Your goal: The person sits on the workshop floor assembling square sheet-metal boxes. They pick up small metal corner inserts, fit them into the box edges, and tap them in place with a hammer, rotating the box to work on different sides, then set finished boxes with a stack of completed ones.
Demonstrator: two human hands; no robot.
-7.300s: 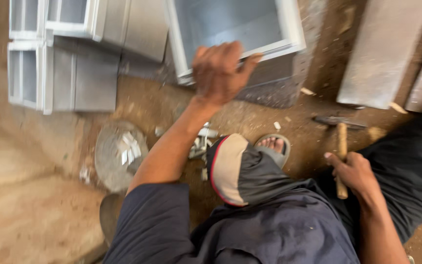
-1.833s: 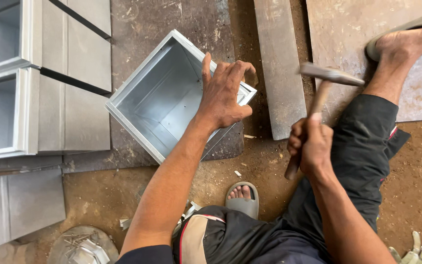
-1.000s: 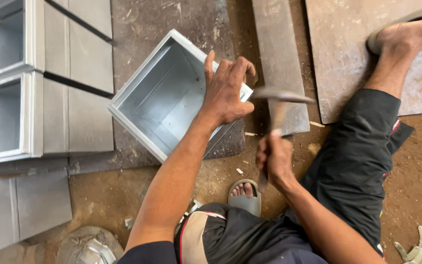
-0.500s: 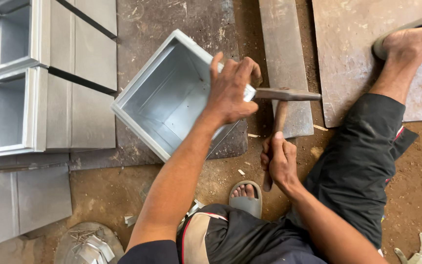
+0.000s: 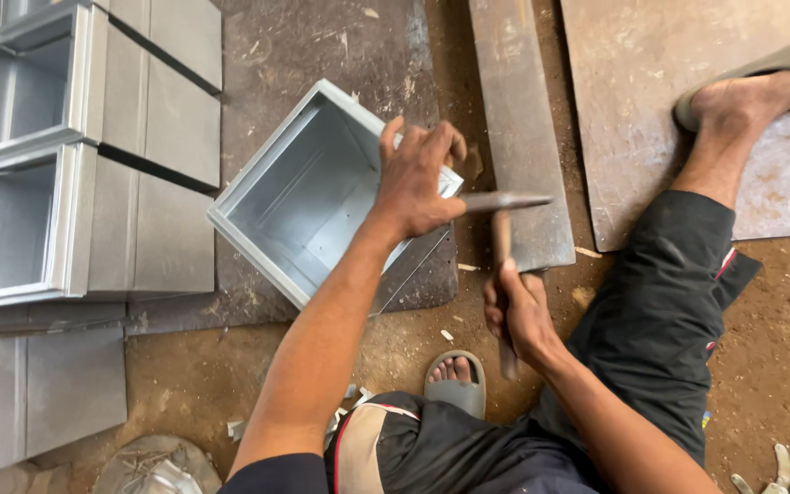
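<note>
Two hands worked near the middle of the frame: the left hand [image 5: 418, 178] was clamped over the near corner of an open sheet-metal box [image 5: 308, 197], which lay tilted on a dark steel plate [image 5: 340, 55] on the floor, while the right hand [image 5: 516, 311] was clenched around the wooden handle of a hammer [image 5: 503, 206] whose head lay level, just beside the left thumb at the box's rim. A long flat steel bar [image 5: 523, 128] ran down from the top edge right behind the hammer. Finished metal boxes [image 5: 84, 165] were stacked along the left of the frame. A sandalled foot [image 5: 454, 380] sat below centre, another foot [image 5: 747, 96] rested on a large sheet [image 5: 651, 73] at upper right.
</note>
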